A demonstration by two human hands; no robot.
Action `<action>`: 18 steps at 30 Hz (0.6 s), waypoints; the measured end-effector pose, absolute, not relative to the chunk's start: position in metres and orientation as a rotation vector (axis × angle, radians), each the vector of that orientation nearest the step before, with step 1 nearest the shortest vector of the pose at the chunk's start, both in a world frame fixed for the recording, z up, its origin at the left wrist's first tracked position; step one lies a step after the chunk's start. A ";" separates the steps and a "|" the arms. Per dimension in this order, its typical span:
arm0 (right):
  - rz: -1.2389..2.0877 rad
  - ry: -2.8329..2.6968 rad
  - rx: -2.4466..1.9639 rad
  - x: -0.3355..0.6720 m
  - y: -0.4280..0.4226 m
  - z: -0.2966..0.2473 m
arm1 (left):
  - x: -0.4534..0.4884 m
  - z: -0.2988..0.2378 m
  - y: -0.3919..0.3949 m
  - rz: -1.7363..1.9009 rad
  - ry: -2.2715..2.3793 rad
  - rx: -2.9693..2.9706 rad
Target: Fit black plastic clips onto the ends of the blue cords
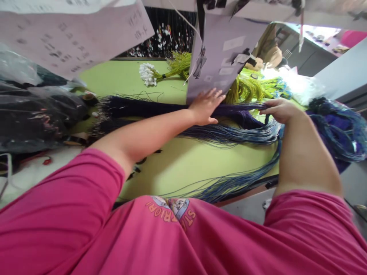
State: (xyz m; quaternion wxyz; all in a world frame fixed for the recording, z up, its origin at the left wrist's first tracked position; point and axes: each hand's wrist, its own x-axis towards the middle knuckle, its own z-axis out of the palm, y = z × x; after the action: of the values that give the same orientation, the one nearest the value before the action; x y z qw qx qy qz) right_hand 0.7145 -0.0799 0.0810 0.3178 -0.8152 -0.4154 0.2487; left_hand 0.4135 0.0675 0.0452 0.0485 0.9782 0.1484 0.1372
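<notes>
1. Laying left hand (208, 108) over dark purple wire bundle (149, 108) at one o'clock, spreading fingers flat, visibly gripping nothing.
2. Pinching bundle's end in closed fingers of right hand (280, 110), towards three o'clock.
3. Apparently running mostly straight between hands; leaving blue wires (243, 181) trailing, seemingly ungathered, by table edge, four o'clock.
4. Offering bare green tabletop (177, 162) at six; meeting purple panel (215, 49), one o'clock.

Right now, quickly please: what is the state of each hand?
Left hand: open, spread palm down over the purple wires.
Right hand: closed, holding the purple wires near their end.
</notes>
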 end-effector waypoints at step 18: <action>0.674 -1.083 -2.032 0.723 -0.080 0.066 | 0.367 0.052 0.171 0.383 1.047 2.865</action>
State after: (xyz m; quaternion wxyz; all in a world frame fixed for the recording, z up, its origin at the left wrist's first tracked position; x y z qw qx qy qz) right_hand 0.7234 -0.0796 0.0659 0.3626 -0.7894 -0.4206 0.2618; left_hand 0.3668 0.1707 0.0516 0.0335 0.9314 0.3404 0.1245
